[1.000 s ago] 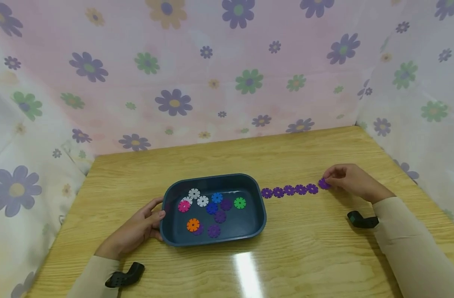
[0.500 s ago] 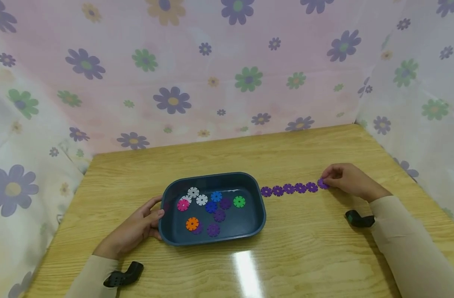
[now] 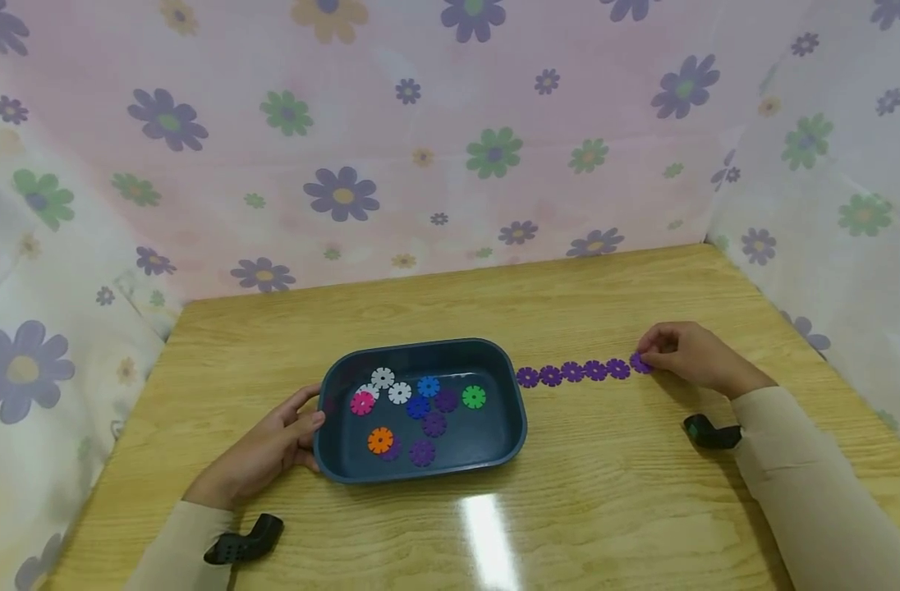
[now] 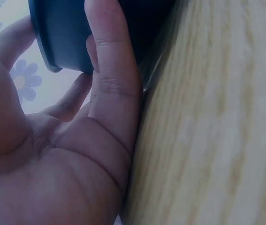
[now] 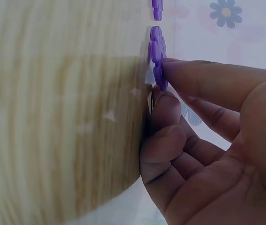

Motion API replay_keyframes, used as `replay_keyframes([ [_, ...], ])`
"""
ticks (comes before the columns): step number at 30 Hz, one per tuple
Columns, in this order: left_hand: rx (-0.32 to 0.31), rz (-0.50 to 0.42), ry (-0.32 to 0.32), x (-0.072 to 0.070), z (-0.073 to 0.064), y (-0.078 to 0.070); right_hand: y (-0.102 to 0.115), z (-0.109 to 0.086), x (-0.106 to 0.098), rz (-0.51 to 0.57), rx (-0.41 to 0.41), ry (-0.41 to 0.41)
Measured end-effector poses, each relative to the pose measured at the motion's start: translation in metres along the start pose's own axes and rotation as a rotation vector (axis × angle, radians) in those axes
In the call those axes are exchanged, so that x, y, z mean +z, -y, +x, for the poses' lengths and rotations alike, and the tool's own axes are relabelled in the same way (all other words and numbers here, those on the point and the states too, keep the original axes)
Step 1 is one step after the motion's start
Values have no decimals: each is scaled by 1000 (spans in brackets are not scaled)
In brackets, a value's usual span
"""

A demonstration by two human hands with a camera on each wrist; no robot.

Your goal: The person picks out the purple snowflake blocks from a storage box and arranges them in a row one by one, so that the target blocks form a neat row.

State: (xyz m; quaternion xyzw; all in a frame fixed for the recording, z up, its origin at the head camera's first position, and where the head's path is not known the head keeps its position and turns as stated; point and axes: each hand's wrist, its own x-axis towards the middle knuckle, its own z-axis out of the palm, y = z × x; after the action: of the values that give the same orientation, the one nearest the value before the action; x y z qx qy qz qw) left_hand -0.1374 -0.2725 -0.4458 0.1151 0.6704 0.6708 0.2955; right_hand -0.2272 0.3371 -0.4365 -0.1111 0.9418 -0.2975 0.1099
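Note:
My left hand [image 3: 261, 455] grips the left end of a dark blue plastic tray [image 3: 479, 443], thumb at the rim. In the left wrist view its fingers lie against the tray's outer wall [image 4: 64, 42], low by the tabletop. On the right, my right hand [image 3: 697, 359] pinches a purple snowflake disc [image 3: 639, 363] between thumb and fingertips. That disc lies at the right end of a row of several purple snowflake discs [image 3: 572, 372], which runs from the tray's right side. Seen from the right wrist, the pinched disc [image 5: 158, 77] is close over the table, overlapping another purple one.
Inside the tray lie loose discs, among them an orange disc [image 3: 380, 441], a green disc [image 3: 474, 397], a pink disc [image 3: 362, 403], and white, blue and purple ones. A wooden table [image 3: 605, 509] bears everything. Flower-printed cloth [image 3: 413, 189] hangs behind and at both sides.
My right hand has brought the pinched purple disc slightly down, closer in line with the row's end. My left hand stays on the tray. The head view has tilted a little.

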Motion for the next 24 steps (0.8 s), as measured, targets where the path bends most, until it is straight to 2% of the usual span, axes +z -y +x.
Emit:
replay_keyframes([
  [10,10,-13,-6,1,3,-1,2,2,-5,19,-6,-10],
  [17,-7,-18,-11,1,1,1,-2,0,0,18,-18,-13],
  [21,-10,-28,-12,1,-1,1,5,-2,2,-53,-19,-35],
  [24,-14,-34,-12,1,0,2,23,-5,1,-111,-41,-89],
])
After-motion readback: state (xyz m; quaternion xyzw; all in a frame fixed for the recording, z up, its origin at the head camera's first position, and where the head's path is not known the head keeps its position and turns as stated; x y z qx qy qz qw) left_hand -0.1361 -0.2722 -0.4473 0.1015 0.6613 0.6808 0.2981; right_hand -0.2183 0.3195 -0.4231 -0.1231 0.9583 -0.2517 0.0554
